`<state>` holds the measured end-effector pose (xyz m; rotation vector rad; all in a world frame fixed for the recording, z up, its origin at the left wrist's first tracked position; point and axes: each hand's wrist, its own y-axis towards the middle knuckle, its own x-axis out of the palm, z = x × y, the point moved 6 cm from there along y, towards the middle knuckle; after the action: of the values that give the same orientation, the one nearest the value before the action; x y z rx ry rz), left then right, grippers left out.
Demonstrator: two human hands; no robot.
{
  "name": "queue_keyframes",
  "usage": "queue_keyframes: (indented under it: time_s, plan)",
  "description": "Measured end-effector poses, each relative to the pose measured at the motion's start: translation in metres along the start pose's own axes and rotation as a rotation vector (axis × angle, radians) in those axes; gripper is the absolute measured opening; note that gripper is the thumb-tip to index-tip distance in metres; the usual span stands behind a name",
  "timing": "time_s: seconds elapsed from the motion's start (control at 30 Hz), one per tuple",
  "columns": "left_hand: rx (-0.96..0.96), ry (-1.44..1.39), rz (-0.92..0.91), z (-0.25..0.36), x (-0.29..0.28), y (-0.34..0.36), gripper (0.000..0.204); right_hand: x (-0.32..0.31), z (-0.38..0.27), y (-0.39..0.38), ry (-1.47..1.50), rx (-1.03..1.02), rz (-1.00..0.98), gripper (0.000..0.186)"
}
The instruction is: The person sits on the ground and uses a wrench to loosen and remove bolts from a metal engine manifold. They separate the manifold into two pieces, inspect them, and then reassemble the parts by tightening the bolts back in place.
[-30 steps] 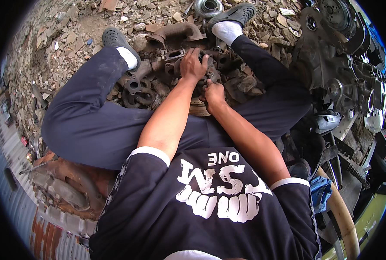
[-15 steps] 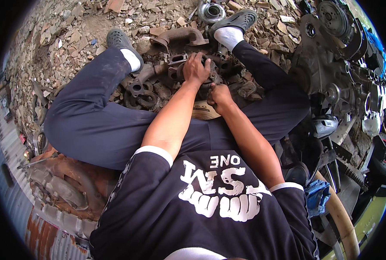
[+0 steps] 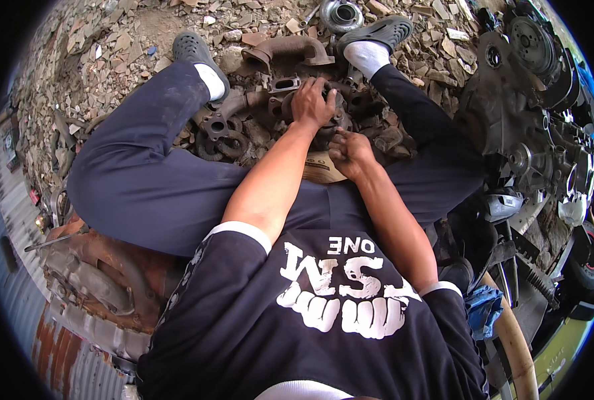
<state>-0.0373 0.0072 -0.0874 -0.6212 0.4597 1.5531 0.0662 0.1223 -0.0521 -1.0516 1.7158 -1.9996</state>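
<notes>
I sit cross-legged over rusty, dark metal exhaust parts. My left hand (image 3: 312,105) is closed over the top of a round dark casting (image 3: 339,115) between my shins. My right hand (image 3: 352,153) is curled just below that casting, around something small that I cannot make out. A flanged pipe piece (image 3: 217,125) lies beside it to the left, and a curved manifold (image 3: 284,50) lies beyond. Tan cardboard (image 3: 325,172) shows under my right hand.
Rubble covers the ground. A silver turbocharger (image 3: 340,15) lies beyond my right foot. Piled engine parts (image 3: 510,113) and a blue crumpled sheet (image 3: 484,310) crowd my right side. A rusty casing (image 3: 100,280) and corrugated metal (image 3: 64,353) lie to my left.
The whole view has shifted slightly, with the scene moving rightward. My right hand has turned a little at the lower side of the casting; my left hand stays on its top.
</notes>
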Motion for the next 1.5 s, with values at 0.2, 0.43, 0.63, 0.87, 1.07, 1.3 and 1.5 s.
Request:
queue_keyframes:
  time_s: [0.2, 0.43, 0.63, 0.87, 1.07, 1.3, 1.5]
  plan:
    - [-0.091, 0.017, -0.035, -0.003, 0.001, 0.002, 0.033, -0.005, -0.021, -0.014, -0.473, -0.111, 0.038, 0.017]
    - [-0.068, 0.036, -0.044, 0.001, 0.005, 0.003, 0.033, 0.004, -0.004, -0.036, -0.071, 0.073, -0.172, 0.014]
    - [-0.112, 0.015, -0.101, -0.003, 0.005, 0.002, 0.035, 0.015, 0.000, -0.091, -0.412, -0.377, 0.105, 0.012]
    - [-0.109, 0.000, -0.117, -0.007, 0.007, 0.006, 0.036, 0.029, -0.089, -0.045, -1.455, -1.087, 0.472, 0.032]
    - [-0.120, 0.006, -0.133, 0.000, 0.005, 0.003, 0.038, 0.011, -0.087, 0.005, -1.562, -0.893, 0.407, 0.046]
    - [-0.088, 0.012, -0.089, -0.006, 0.007, 0.002, 0.034, 0.015, -0.086, 0.012, -1.558, -0.917, 0.382, 0.051]
    - [-0.072, 0.004, -0.073, -0.004, 0.006, 0.004, 0.033, 0.011, -0.100, 0.017, -1.519, -0.869, 0.314, 0.052]
